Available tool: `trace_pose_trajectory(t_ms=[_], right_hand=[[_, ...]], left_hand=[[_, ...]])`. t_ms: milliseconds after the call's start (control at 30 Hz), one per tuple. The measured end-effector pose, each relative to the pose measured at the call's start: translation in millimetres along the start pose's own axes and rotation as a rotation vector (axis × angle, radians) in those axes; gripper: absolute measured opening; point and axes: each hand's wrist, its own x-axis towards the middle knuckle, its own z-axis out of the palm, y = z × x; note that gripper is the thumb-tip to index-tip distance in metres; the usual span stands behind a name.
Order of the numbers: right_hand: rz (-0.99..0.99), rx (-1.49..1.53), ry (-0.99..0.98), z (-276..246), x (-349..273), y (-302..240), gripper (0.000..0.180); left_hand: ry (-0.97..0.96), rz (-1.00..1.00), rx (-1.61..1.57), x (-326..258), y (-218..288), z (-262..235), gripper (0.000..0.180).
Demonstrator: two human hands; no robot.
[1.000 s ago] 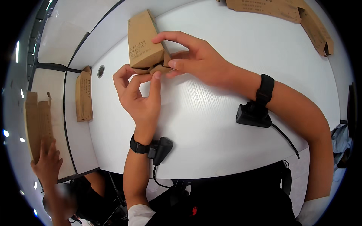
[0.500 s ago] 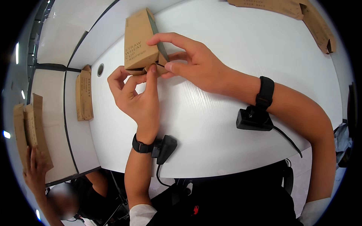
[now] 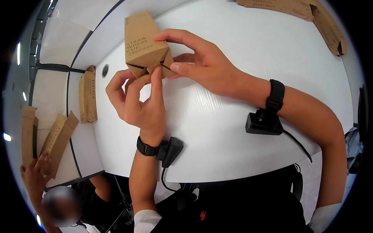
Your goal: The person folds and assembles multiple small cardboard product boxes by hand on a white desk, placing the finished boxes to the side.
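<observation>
A brown cardboard box (image 3: pixel 143 37), tapered and printed on its front, is tilted with its near end toward me. The flaps at that end are partly folded in, with dark gaps between them. My left hand (image 3: pixel 138 103) pinches a flap at the middle of this end between thumb and fingers. From the right side my right hand (image 3: pixel 206 64) grips the box, its index finger on the printed face and its thumb at the flap's right corner. Its other fingers are partly hidden behind the box.
A flat brown carton (image 3: pixel 88 95) leans by the partition at left, near a round grommet (image 3: pixel 105 70). More cartons (image 3: pixel 291 9) lie along the white table's (image 3: pixel 217 136) far right edge. Beyond the partition, a co-worker's hand (image 3: pixel 37 169) holds an open carton (image 3: pixel 58 139). Black devices with cables hang from my wrists.
The box has turned slightly in my hands, so more of its flapped end shows and its dark side panel is out of sight. The co-worker's carton has opened out to the right.
</observation>
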Motion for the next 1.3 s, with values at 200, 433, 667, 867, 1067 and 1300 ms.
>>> trace_pose_trajectory(t_ms=[200, 433, 667, 867, 1067, 1300], right_hand=[[0.046, 0.046, 0.01, -1, -1, -1, 0.053], [0.037, 0.019, 0.001, 0, 0, -1, 0.052], [0.024, -0.031, 0.006, -1, -2, -1, 0.052], [0.05, -0.001, 0.026, -4, -3, 2, 0.054], [0.062, -0.211, -0.087, -4, -4, -2, 0.058], [0.146, -0.285, -0.172, -8, -8, 0, 0.052]], left_hand=[[-0.01, 0.015, -0.133, -3, -8, -2, 0.053], [-0.007, -0.074, -0.295, -5, -12, 2, 0.063], [-0.06, -0.142, -0.332, -6, -9, 3, 0.067], [-0.22, -0.24, -0.33, -2, -7, 1, 0.093], [-0.261, -0.217, -0.225, 2, -4, 2, 0.104], [-0.166, -0.532, -0.051, 12, -42, -8, 0.065]])
